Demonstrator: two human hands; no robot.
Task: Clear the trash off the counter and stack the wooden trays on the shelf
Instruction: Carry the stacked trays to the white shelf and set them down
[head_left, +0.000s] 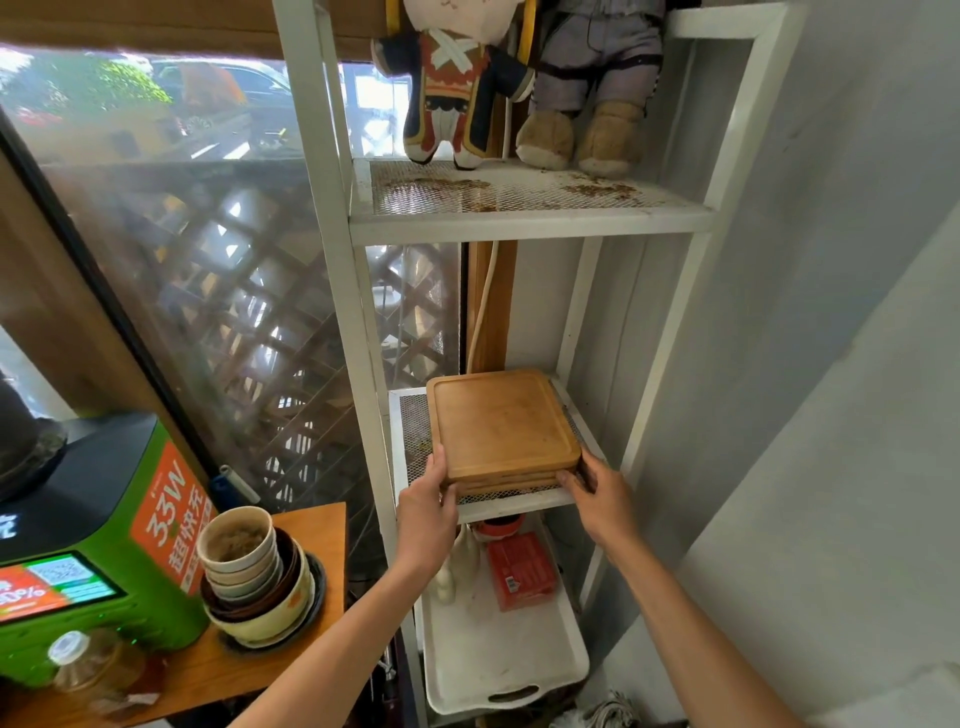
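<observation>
A stack of square wooden trays (501, 423) rests on the middle mesh shelf (410, 415) of a white metal rack. My left hand (428, 506) grips the stack's near left corner, thumb on top. My right hand (597, 493) holds the near right corner, fingers against the side edges. Both hands are at the shelf's front edge. How many trays are in the stack I cannot tell exactly; a few edges show.
Two plush dolls (457, 88) stand on the upper shelf. A white plastic tray (498, 670) with a red box (521, 569) sits below. On the wooden counter (317, 525) at left are stacked bowls (254, 571), a green charging kiosk (98, 545) and a plastic bottle (88, 665). A grey wall is on the right.
</observation>
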